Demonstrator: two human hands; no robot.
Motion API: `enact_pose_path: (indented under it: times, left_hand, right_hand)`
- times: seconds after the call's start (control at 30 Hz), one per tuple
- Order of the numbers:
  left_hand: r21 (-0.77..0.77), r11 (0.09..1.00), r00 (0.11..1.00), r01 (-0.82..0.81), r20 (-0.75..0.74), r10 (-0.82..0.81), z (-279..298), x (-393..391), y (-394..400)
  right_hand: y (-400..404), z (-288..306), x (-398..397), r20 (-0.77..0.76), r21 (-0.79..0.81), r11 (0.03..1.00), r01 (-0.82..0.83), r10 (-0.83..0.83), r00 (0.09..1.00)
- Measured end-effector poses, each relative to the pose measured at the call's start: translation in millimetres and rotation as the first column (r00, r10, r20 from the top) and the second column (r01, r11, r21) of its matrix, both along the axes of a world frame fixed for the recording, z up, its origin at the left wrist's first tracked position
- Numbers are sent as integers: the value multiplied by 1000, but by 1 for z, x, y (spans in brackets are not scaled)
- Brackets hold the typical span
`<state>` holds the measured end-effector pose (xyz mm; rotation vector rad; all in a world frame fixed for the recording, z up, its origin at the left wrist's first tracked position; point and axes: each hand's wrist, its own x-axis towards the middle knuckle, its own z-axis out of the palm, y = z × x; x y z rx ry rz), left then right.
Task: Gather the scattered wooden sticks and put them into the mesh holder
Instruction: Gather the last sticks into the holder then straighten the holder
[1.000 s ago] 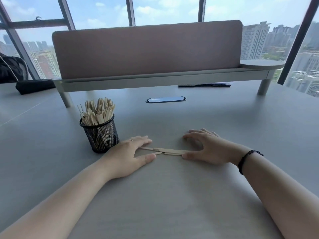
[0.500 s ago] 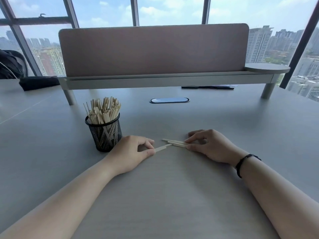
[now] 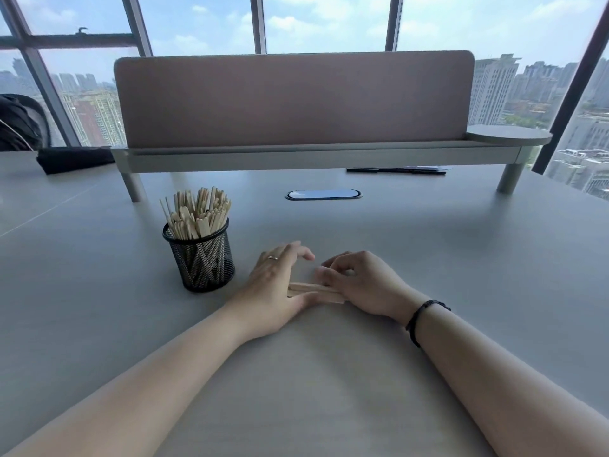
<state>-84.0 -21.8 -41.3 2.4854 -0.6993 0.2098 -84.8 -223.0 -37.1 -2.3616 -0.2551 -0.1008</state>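
Head view: the black mesh holder already stands packed with wooden sticks, so most of the gathering looks done. What seems left is a small bundle of loose sticks lying on the grey table, just right of the holder. The right hand curls its fingers round the bundle's right end. The left hand lies against its left end, fingers straight and slightly spread, thumb under the sticks
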Motion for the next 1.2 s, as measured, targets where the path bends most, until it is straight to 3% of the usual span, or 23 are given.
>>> enact_pose_path:
  times: [0.07, 0.17, 0.33, 0.4, 0.47, 0.63, 0.7, 0.8, 0.87, 0.93, 1.2]
  left_hand:
    - [-24, 1000, 998, -2, -62, 0, -1, 3, -4]
    - [-24, 999, 995, -29, -96, 27, -2, 6, -6]
    - [-65, 997, 998, -52, -51, 49, -2, 3, -13]
    - [-90, 995, 998, -37, -50, 33, -2, 2, -13]
    - [-90, 996, 999, -22, -36, 19, -3, 3, -14]
    - [-18, 1000, 999, -13, -41, 12, -5, 3, -16]
    - [41, 999, 999, -7, -32, 8, -4, 2, -17]
    - [82, 997, 1000, -1, -12, 2, -4, 0, -20]
    - [93, 996, 1000, -3, 8, 2, -4, 0, -21]
    - [131, 991, 1000, -14, 22, 11, -4, 1, -21]
    - [178, 978, 994, -108, -3, 110, -4, 4, -18]
  right_hand:
    - [19, 0, 3, -3, 82, 997, 7, -7, 1000]
    - [36, 5, 10, 4, 344, 937, 64, -70, 998]
    - [23, 5, 20, -115, 751, 628, 204, -179, 977]
    - [16, 4, 20, -165, 827, 516, 223, -157, 974]
    - [12, 5, 17, -172, 845, 487, 219, -138, 975]
    - [13, 4, 15, -165, 803, 562, 199, -113, 980]
    - [13, 4, 13, -148, 720, 665, 198, -131, 980]
    - [17, 5, 6, -73, 481, 862, 162, -145, 987]
    - [19, 4, 3, 14, 185, 977, 105, -109, 994]
    - [20, 1, 1, 66, -45, 998, 39, -36, 997]
    - [18, -1, 0, 53, -64, 998, 14, -11, 999]
